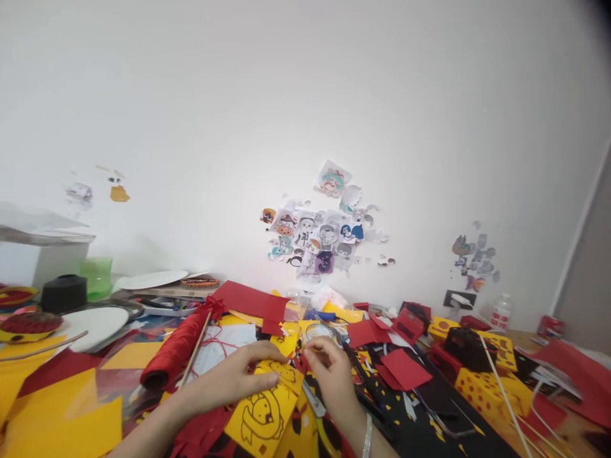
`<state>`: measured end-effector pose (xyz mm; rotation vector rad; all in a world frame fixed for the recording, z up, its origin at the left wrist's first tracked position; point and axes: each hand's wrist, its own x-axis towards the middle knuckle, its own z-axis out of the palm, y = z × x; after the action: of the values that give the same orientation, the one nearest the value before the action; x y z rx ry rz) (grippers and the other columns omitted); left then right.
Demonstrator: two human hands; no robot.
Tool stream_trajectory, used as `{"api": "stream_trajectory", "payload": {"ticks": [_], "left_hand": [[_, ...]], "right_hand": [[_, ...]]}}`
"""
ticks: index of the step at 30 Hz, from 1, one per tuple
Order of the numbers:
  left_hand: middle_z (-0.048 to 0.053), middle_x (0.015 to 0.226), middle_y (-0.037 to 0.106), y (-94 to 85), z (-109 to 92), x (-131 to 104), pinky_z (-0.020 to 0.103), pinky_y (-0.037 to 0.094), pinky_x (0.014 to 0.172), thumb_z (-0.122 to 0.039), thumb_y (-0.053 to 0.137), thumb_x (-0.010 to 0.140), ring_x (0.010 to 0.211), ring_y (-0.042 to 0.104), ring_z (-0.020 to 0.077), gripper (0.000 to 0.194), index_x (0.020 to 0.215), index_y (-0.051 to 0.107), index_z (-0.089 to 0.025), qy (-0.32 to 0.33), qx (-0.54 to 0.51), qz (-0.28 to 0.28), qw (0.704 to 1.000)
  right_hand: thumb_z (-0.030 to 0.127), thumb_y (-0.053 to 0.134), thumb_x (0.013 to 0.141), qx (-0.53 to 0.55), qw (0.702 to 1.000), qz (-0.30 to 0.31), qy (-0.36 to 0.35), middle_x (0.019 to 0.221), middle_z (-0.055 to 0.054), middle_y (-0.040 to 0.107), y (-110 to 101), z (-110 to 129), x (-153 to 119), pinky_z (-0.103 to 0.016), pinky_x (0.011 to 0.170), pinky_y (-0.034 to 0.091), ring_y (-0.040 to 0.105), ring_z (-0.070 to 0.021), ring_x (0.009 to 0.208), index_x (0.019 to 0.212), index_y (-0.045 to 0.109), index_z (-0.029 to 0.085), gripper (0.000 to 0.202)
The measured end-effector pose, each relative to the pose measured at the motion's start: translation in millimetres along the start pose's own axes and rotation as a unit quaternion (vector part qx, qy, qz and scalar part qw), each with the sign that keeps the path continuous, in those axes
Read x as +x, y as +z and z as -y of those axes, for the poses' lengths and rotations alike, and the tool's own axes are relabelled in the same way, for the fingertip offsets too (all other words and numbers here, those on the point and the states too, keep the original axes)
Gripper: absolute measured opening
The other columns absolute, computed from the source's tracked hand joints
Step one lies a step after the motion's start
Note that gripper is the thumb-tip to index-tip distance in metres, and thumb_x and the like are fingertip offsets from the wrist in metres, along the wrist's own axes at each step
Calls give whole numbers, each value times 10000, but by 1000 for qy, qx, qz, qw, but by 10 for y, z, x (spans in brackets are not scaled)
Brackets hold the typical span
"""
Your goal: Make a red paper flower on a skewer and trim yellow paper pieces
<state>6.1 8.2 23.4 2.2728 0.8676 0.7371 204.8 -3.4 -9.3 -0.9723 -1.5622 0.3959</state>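
Note:
My left hand (252, 372) is closed on a yellow paper piece (262, 416) that carries black line drawings, one like a round animal face. Its thumb lies over the front, and the other fingers are mostly hidden behind the sheet. Close by on the right, my right hand (331, 372) pinches thumb and fingertips together at the paper's upper edge; whatever is between them is too small to tell. A clear ring like a tape roll (319, 329) shows just beyond those fingers. Below the right hand lie scissors (314, 401), partly covered.
A spool of red thread (174, 350) lies left of my hands, beside a wooden stick (195, 348). Red paper pieces (405, 369) and scraps litter a black sheet (429, 410) at right. Spotted yellow boxes (494, 391) stand farther right, before a bottle (501, 312).

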Motion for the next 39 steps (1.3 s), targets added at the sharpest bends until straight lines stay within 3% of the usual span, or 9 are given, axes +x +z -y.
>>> {"api": "stream_trajectory", "payload": {"ticks": [6, 14, 19, 23, 26, 31, 35, 39], "left_hand": [[65, 1120, 598, 140, -11, 9, 288, 378, 928, -435, 512, 785, 1050, 529, 200, 391, 1088, 561, -193, -6, -35, 16, 999], [40, 1037, 598, 198, -47, 0, 296, 397, 918, -452, 371, 850, 1005, 540, 187, 353, 998, 557, -192, -40, -29, 12, 999], [36, 1110, 593, 201, -27, 10, 309, 393, 953, -413, 423, 834, 1077, 527, 196, 321, 1058, 557, -226, -32, -8, -62, 998], [81, 1185, 570, 193, 84, 50, 398, 390, 970, -352, 465, 804, 1115, 509, 244, 329, 1084, 575, -219, -13, 97, -154, 983], [93, 1211, 541, 183, 100, 67, 433, 388, 963, -303, 490, 782, 1127, 490, 257, 301, 1054, 591, -222, 21, 163, -184, 969], [58, 977, 605, 242, -85, 32, 398, 426, 865, -329, 472, 816, 964, 537, 224, 194, 756, 620, -219, 80, 204, -200, 955], [45, 785, 592, 338, -190, 21, 358, 435, 759, -258, 380, 856, 797, 539, 192, 255, 692, 563, -190, 59, 211, -204, 954], [49, 747, 576, 362, -167, 50, 349, 426, 731, -209, 350, 839, 762, 528, 194, 233, 690, 527, -181, 31, 187, -198, 962]], "right_hand": [[161, 550, 780, -19, 995, 55, -85, 758, -33, 644, 53, 62, -67, -305, 753, 435, 573, -174, 778, 740, 634, 191, 97], [160, 577, 752, -12, 994, 85, -71, 715, -26, 645, 10, 0, -37, -276, 702, 448, 584, -166, 749, 677, 652, 188, 110], [160, 570, 746, -20, 996, 58, -68, 748, -31, 641, -1, -51, -9, -274, 676, 454, 579, -166, 742, 702, 642, 191, 90], [154, 551, 755, -25, 997, 41, -62, 788, -40, 628, -12, -85, 1, -271, 674, 456, 575, -167, 761, 737, 625, 182, 82], [153, 526, 779, -42, 995, 42, -75, 780, -37, 616, -1, -61, -16, -271, 667, 452, 567, -164, 757, 752, 609, 179, 91], [160, 525, 817, -76, 984, 48, -153, 757, -17, 626, 41, 59, -72, -289, 710, 428, 554, -157, 755, 760, 590, 192, 92], [164, 530, 835, -66, 975, 59, -204, 793, -13, 648, 51, 129, -109, -297, 750, 425, 565, -150, 772, 805, 598, 202, 83], [158, 521, 848, -63, 970, 61, -227, 829, -15, 672, 52, 126, -125, -305, 770, 436, 583, -149, 787, 834, 618, 215, 114]]}}
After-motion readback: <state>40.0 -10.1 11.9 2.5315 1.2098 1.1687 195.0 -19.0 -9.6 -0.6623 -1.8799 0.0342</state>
